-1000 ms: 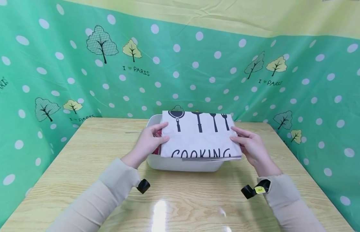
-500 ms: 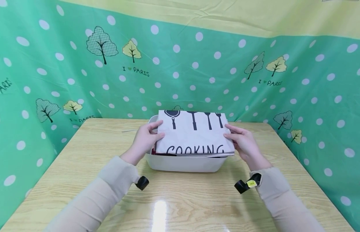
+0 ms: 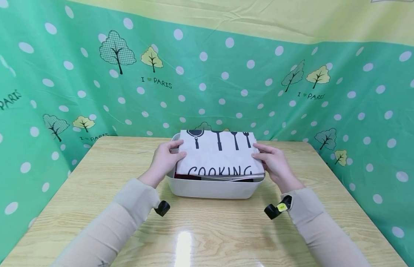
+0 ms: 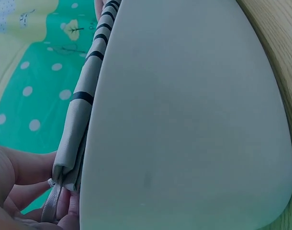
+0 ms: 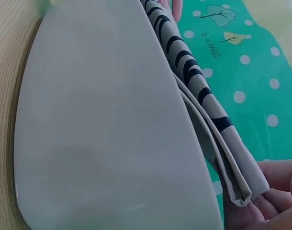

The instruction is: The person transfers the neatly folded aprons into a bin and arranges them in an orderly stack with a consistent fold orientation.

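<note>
A folded white apron, printed with black kitchen tools and the word COOKING, lies flat over the mouth of a white plastic bin. My left hand grips its left side, thumb on top and the other fingers underneath. On the right side, my right hand holds it the same way. A narrow strap hangs by the left fingers in the left wrist view. At the right wrist, the apron's folded layers show just above the bin's rim. Dark red material shows inside the bin under the apron.
The bin stands on a light wood table near its back edge. A green dotted curtain with tree prints hangs behind and along both sides. What else lies in the bin is hidden by the apron.
Both hands have carried the apron to the left and slightly lower, so it is now more centred over the bin. The bin stays in place.
</note>
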`<action>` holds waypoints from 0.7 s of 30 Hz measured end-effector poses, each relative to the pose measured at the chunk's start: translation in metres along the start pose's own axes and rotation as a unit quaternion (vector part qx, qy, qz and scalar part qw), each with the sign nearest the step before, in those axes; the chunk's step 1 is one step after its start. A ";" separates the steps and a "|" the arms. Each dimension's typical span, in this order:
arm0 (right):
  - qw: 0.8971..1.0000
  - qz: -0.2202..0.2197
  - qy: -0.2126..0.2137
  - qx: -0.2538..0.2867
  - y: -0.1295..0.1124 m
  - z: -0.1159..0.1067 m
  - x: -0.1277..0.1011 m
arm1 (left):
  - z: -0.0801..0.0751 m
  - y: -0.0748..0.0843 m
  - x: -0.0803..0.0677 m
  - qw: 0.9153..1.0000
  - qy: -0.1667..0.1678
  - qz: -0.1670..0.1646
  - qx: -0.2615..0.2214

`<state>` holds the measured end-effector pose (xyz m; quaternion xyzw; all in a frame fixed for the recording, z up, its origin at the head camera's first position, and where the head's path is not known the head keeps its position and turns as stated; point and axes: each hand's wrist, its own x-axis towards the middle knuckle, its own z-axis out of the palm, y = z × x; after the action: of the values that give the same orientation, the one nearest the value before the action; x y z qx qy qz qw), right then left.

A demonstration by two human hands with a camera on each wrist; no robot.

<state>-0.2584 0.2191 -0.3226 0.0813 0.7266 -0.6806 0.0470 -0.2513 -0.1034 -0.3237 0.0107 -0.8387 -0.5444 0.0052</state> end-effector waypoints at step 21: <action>0.995 -0.001 0.020 -0.101 0.005 0.009 0.005 | -0.004 -0.006 0.003 1.000 0.012 -0.008 0.023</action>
<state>-0.2624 0.2107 -0.3288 0.0884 0.7923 -0.6024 0.0397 -0.2541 -0.1096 -0.3276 0.0237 -0.8508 -0.5248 0.0106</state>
